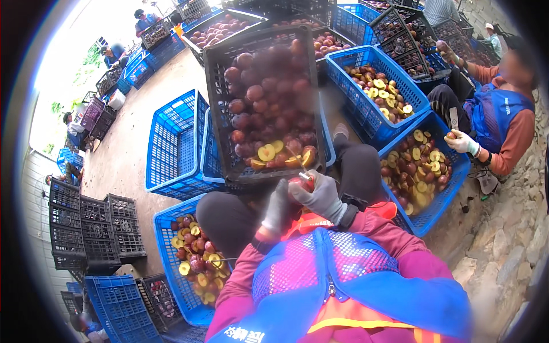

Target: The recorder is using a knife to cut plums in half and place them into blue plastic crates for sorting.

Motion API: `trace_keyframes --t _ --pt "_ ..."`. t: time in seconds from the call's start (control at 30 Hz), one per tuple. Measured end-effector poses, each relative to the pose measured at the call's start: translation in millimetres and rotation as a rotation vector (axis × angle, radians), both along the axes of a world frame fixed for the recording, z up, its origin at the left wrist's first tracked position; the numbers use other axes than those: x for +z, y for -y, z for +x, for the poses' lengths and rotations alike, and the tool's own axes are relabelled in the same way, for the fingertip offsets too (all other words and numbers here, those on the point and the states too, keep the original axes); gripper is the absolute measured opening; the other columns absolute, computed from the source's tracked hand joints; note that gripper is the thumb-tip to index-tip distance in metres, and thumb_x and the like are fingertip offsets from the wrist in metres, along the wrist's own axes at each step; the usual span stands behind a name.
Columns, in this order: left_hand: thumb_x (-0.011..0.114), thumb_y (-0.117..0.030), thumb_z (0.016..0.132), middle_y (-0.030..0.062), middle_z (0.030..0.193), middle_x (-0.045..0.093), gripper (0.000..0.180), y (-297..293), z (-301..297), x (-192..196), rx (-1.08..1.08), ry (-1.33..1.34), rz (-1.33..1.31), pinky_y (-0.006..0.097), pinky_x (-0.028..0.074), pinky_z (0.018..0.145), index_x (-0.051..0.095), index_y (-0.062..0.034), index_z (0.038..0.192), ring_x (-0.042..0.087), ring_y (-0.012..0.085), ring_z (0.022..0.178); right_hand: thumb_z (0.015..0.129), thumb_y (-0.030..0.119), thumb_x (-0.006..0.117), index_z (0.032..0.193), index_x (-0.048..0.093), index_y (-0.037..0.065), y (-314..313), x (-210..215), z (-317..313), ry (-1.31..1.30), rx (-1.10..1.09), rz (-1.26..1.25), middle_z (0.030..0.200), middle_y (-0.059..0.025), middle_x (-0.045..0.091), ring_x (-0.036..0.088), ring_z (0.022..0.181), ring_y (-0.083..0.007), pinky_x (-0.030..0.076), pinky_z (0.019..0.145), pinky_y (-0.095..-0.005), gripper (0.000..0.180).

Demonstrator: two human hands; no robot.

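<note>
Both my hands wear grey-white gloves and meet above my lap, at the near edge of a black crate [213,114]. My left hand [277,207] is closed against a red plum [302,182], which is partly hidden between the hands. The fingers of my right hand [321,197] are curled round a small knife [305,175]; its thin blade points up toward the crate, and its handle is mostly covered. Whole dark-red plums [255,92] fill the tilted crate, with several cut yellow halves [266,152] at its near end.
Blue baskets of cut plums stand by my left leg [163,228] and right leg [420,227]; another blue basket [374,137] is farther right. An open blue basket [150,166] stands left. At right, a gloved co-worker [496,114] sits close. Black crates [97,228] are stacked left.
</note>
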State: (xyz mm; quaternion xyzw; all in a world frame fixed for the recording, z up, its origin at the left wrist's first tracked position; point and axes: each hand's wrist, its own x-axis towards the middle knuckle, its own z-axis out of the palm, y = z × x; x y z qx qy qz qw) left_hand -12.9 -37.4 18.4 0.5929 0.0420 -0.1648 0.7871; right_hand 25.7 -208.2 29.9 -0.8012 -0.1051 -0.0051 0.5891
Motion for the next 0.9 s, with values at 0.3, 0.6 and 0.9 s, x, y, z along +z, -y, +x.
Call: trace_keyframes --t 0.3,0.6,0.9 --pt "0.050 -0.050 0.112 0.0031 0.107 0.065 0.045 -5 -20 2 -0.103 0.313 0.269 0.031 0.053 0.068 0.059 -0.0108 0.131 0.063 0.0140 0.083 0.097 0.035 0.079 0.101 0.075 0.004 -8 22 13 -0.048 0.319 0.223 0.086 -0.0053 0.074 0.069 0.070 -0.0126 0.057 0.065 -0.0311 0.031" --pt "0.077 -0.016 0.088 0.0097 0.128 0.071 0.046 -40 -5 -18 0.133 0.107 0.358 0.041 0.045 0.117 0.065 -0.0047 0.131 0.066 0.0265 0.123 0.113 0.049 0.054 0.121 0.066 0.009 -6 5 56 -0.768 0.214 0.824 0.085 -0.0052 0.070 0.056 0.050 -0.0104 0.045 0.044 -0.0248 0.043" --pt "0.066 -0.029 0.102 0.0114 0.114 0.069 0.039 -98 -9 19 0.275 0.171 0.236 0.037 0.053 0.086 0.062 -0.0066 0.134 0.067 0.0254 0.098 0.109 0.042 0.064 0.116 0.071 0.001 9 -13 125 -0.420 -0.141 0.415 0.087 -0.0089 0.075 0.052 0.043 -0.0104 0.040 0.038 -0.0273 0.042"
